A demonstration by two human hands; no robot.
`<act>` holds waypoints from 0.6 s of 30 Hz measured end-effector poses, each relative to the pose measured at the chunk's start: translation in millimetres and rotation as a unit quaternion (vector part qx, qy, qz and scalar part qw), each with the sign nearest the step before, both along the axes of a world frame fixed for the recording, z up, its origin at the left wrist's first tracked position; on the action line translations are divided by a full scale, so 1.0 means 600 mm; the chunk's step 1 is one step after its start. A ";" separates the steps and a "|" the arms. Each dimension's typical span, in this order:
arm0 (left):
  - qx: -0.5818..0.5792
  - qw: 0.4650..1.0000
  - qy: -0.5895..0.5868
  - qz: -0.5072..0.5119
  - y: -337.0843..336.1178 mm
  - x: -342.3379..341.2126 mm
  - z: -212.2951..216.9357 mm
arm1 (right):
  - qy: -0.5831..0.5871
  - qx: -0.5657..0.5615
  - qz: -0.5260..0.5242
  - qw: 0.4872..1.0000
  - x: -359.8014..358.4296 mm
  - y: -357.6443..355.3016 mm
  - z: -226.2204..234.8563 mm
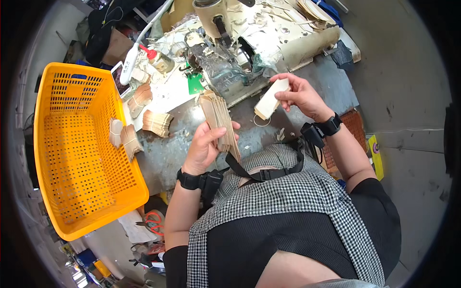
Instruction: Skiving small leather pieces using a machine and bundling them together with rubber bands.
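My left hand [203, 146] is closed around a fanned stack of thin tan strips [216, 114], thumb on top and fingers beneath. The material of the strips, perhaps leather or board, is hard to tell. To the right, my right hand [305, 100] pinches a cream flat piece [272, 100] of similar size between thumb and fingers. A thin loop of band [261, 124] hangs at its lower end. Both hands are above the grey metal worktop [168, 156], apart from each other.
At the left stands a yellow perforated crate [86, 137]. Tied bundles lie by its rim, including a brown-edged bundle [157, 123]. Behind my hands is a machine [213, 21] amid scraps. A red-capped bottle [160, 60] and a white lamp [128, 65] stand at the back left.
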State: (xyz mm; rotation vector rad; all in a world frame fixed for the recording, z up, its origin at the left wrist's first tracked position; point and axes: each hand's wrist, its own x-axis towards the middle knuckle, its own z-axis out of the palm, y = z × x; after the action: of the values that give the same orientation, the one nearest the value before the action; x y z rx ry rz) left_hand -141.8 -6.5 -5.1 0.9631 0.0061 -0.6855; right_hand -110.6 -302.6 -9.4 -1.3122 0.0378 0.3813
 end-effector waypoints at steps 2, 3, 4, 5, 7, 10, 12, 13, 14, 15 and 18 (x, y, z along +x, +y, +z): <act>-0.012 1.000 -0.007 0.004 -0.004 0.012 0.008 | -0.008 0.029 0.002 1.000 0.015 0.000 0.016; -0.017 1.000 -0.012 0.007 -0.011 0.017 0.015 | -0.005 0.041 -0.009 0.999 0.018 0.006 0.022; -0.023 1.000 -0.017 0.010 -0.014 0.022 0.019 | -0.003 0.054 -0.020 0.998 0.023 0.013 0.031; -0.027 0.999 -0.016 0.017 -0.014 0.026 0.020 | 0.000 0.058 -0.013 0.998 0.027 0.020 0.044; -0.036 0.999 -0.017 0.032 -0.014 0.034 0.023 | -0.064 0.031 -0.001 0.997 0.044 0.030 0.040; -0.033 0.998 -0.015 0.054 -0.003 0.032 0.020 | -0.174 -0.039 -0.005 0.984 0.067 0.042 0.036; -0.032 0.997 0.002 0.075 0.006 0.029 0.016 | -0.247 -0.112 -0.023 0.962 0.080 0.057 0.041; -0.033 0.996 0.013 0.083 0.011 0.027 0.013 | -0.326 -0.145 -0.039 0.933 0.087 0.066 0.042; -0.034 0.995 0.023 0.091 0.015 0.024 0.011 | -0.414 -0.198 -0.027 0.888 0.099 0.066 0.042; -0.027 0.994 0.023 0.101 0.018 0.022 0.010 | -0.497 -0.247 -0.015 0.832 0.114 0.066 0.040; -0.006 0.991 0.024 0.129 0.023 0.014 0.007 | -0.589 -0.333 0.022 0.736 0.132 0.062 0.014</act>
State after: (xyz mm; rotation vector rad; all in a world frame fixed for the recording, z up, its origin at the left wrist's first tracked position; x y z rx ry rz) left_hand -133.2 7.2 -0.6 0.9158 0.1656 -0.4693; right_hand -31.3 -265.3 -1.2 -2.0682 -1.0195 -0.5540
